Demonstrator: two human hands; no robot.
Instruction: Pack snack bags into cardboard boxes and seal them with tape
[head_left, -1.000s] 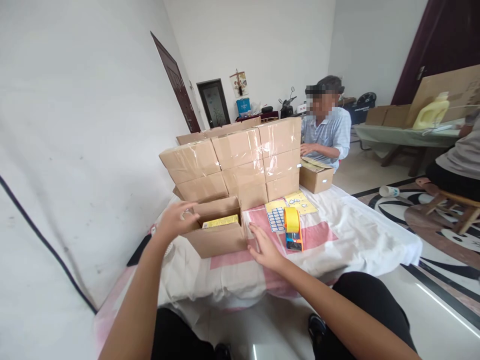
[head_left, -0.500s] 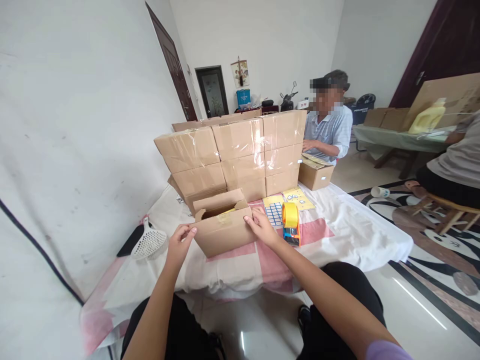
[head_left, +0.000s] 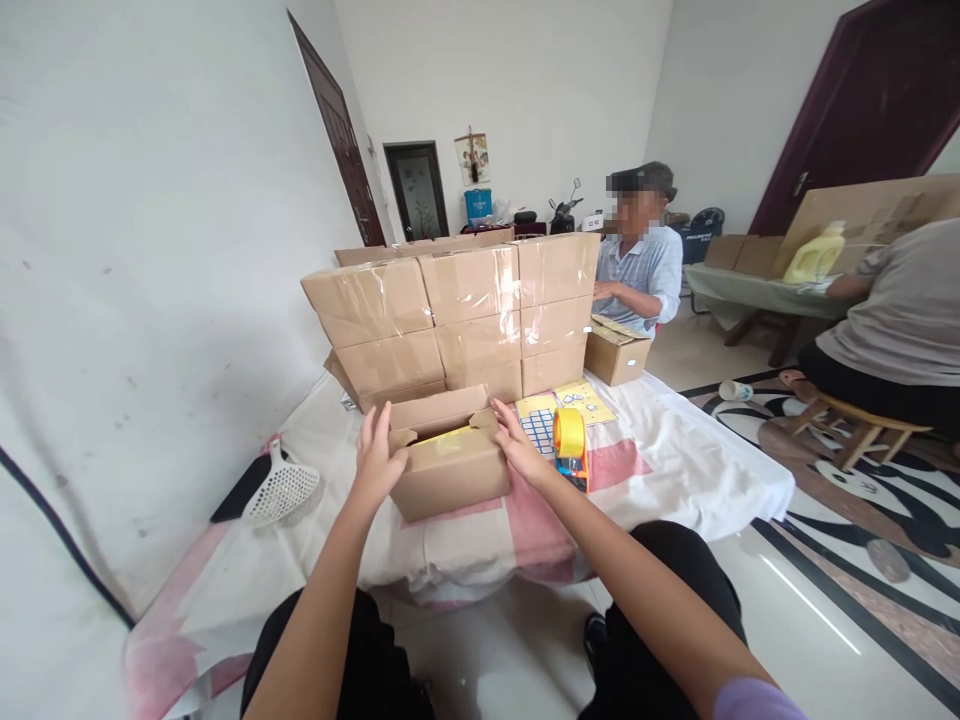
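Left hand (head_left: pixel 381 460) and right hand (head_left: pixel 519 445), loosely open, gripping nothing, at opposite ends of open carton (head_left: pixel 454 480), apparently steadying it; carton by cloth-covered table's (head_left: pixel 682 480) near edge, presumably for reach.

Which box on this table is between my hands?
The front box, nearest you, rear flap raised; the box stack stands behind it, another box to the stack's right.

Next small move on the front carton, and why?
Probably fold the far flap down toward the wearer. It stands up at the back of the carton, and a strip of yellow contents shows through the gap in front of it. The left hand and right hand are at opposite ends, seemingly well placed for it.
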